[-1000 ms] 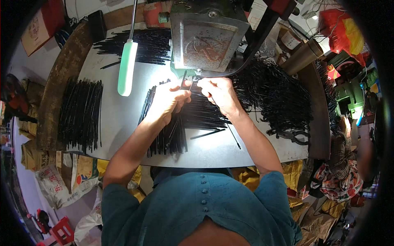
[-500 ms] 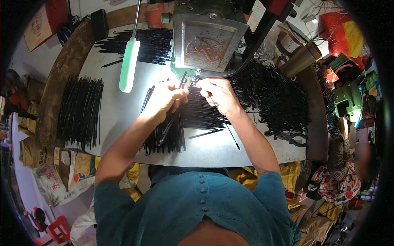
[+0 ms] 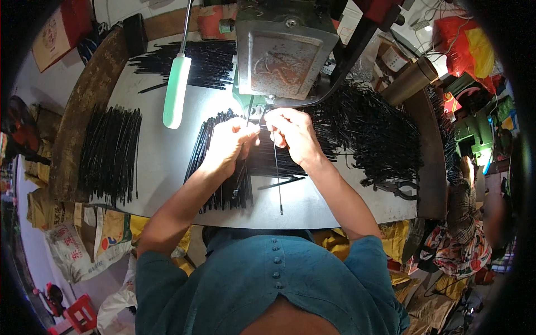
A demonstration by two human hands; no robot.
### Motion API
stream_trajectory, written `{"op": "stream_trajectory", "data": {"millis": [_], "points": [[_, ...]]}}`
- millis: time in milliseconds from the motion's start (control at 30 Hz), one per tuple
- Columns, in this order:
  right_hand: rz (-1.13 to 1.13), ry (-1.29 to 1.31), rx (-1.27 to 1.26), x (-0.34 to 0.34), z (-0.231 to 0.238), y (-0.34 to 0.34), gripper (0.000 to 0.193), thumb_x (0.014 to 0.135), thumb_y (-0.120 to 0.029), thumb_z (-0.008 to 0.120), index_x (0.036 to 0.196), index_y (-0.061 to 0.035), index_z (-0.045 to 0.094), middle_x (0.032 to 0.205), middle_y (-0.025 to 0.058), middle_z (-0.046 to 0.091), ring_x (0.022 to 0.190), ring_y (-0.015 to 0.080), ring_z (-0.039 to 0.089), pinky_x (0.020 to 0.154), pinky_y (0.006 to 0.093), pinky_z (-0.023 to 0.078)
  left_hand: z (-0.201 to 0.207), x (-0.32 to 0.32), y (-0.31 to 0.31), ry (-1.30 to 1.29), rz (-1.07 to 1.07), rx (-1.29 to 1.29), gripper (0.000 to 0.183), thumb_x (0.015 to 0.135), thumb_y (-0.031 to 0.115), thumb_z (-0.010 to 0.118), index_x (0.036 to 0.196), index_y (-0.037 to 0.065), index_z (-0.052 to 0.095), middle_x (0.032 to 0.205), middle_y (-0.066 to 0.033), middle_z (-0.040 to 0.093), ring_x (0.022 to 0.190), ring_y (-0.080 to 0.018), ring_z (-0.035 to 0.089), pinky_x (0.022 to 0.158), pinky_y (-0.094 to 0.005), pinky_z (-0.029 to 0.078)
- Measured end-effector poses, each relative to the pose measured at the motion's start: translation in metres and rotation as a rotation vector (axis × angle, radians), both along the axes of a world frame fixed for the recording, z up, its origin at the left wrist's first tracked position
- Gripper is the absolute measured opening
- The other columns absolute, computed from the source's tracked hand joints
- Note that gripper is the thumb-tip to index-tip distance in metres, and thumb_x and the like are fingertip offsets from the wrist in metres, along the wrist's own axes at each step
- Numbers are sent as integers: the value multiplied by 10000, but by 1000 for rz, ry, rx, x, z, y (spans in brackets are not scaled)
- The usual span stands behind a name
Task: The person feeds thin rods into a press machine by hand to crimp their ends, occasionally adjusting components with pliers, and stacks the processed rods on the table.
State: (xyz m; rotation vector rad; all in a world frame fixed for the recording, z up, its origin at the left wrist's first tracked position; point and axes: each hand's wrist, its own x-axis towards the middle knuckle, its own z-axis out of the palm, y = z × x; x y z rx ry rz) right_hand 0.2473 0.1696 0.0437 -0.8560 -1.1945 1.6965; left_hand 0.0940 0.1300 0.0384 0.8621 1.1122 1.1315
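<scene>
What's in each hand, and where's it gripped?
Right hand: thin black rod, near its far end. Left hand: another dark rod, partway along; exact grip hidden.

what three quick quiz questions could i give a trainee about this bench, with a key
1. True or false: the right hand holds a thin black rod.
2. Where on the table do the pliers lie?
a) near its left end
b) near its right end
c) between the two hands
3. Fill in the colour: the long handle to the left of the machine is pale ____.

Key: 1 true; 2 b; 3 green
</scene>
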Motion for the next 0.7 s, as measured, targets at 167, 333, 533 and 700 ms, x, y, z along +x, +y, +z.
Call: {"op": "stream_trajectory", "data": {"millis": [167, 333, 533, 700], "points": [[-7, -18, 15, -3, -3, 2, 121, 799, -97, 522, 761, 13, 554, 613, 26, 495, 437, 61, 419, 381, 185, 325, -4, 8, 2, 0, 33, 48, 65, 746, 91, 582, 717, 41, 552, 595, -27, 540, 405, -48, 376, 384, -167, 282], [-53, -41, 11, -4, -3, 4, 125, 784, -75, 523, 712, 25, 547, 580, 46, 496, 402, 86, 431, 341, 205, 299, -6, 10, 5, -15, 25, 99, 60, 740, 78, 586, 708, 43, 551, 577, -25, 534, 397, -42, 375, 369, -166, 281], [-84, -12, 3, -7, -3, 0, 136, 783, -86, 531, 706, 24, 551, 584, 47, 505, 402, 77, 432, 343, 202, 316, 0, 11, 0, -9, 66, 75, 74, 736, 84, 597, 695, 49, 546, 567, -22, 530, 382, -42, 369, 352, -166, 271], [-45, -2, -19, -6, -4, 4, 135, 784, -96, 538, 720, 21, 557, 593, 48, 515, 409, 75, 443, 345, 201, 330, -3, 10, 5, 9, 68, 89, 87, 737, 88, 598, 682, 52, 540, 559, -20, 525, 376, -44, 364, 347, -170, 265]]}}
